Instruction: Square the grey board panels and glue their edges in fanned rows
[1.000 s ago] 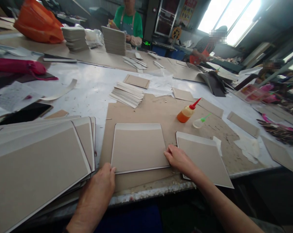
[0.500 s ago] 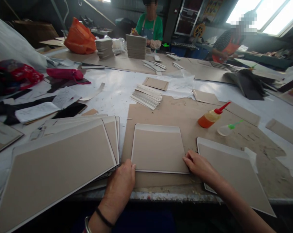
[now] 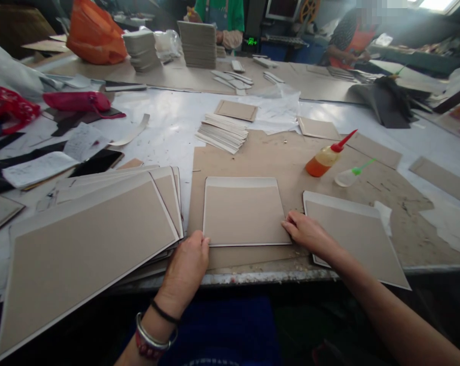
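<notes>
Beige and pale-edged, the middle panel (image 3: 247,216) lies flat on a brown sheet (image 3: 252,157), between a fanned pile of panels (image 3: 92,234) on the left and a single panel (image 3: 355,229) on the right. Little has changed over the last second: the view has swung left and dipped, while the middle panel keeps its place on the sheet. Both hands have stayed on it, apart from each other — the left hand (image 3: 189,256) pinched at the near left corner, the right hand (image 3: 306,231) at the right edge by the near corner. How far the fingers reach underneath cannot be told. That stillness suggests steadying or squaring rather than carrying — the same step, probably. Neither hand touches the red-tipped bottle (image 3: 321,161) beyond.
</notes>
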Tool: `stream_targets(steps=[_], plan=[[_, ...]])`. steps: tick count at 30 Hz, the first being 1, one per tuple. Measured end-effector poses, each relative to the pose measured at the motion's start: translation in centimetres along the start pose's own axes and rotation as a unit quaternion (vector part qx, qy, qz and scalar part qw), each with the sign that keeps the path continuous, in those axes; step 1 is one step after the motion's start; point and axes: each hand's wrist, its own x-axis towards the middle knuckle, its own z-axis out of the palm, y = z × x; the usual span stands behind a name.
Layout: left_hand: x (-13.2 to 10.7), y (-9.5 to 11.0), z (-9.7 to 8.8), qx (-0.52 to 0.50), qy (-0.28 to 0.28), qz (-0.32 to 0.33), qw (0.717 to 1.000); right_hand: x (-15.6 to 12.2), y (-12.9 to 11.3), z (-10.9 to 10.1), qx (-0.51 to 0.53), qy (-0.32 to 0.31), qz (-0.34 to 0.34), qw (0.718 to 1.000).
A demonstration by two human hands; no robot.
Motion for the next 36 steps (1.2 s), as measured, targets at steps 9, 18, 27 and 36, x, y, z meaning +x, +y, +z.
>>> stream_targets(steps=[9, 18, 27, 36], plan=[[0.0, -0.1, 0.3, 0.002, 0.007, 0.004, 1.0, 0.1, -0.1, -0.1, -0.009, -0.006, 0.006, 1.0], [0.0, 0.4, -0.2, -0.008, -0.011, -0.024, 1.0, 0.3, -0.1, 0.1, -0.009, -0.008, 0.005, 1.0], [-0.4, -1.0, 3.6, 0.028, 0.256, 0.138, 0.956, -0.2, -0.4, -0.2, -0.02, -0.002, 0.003, 1.0], [-0.1, -2.1, 5.6, -0.025, 0.374, 0.28, 0.884, -0.2, -0.4, -0.2, -0.009, 0.0, 0.01, 1.0]])
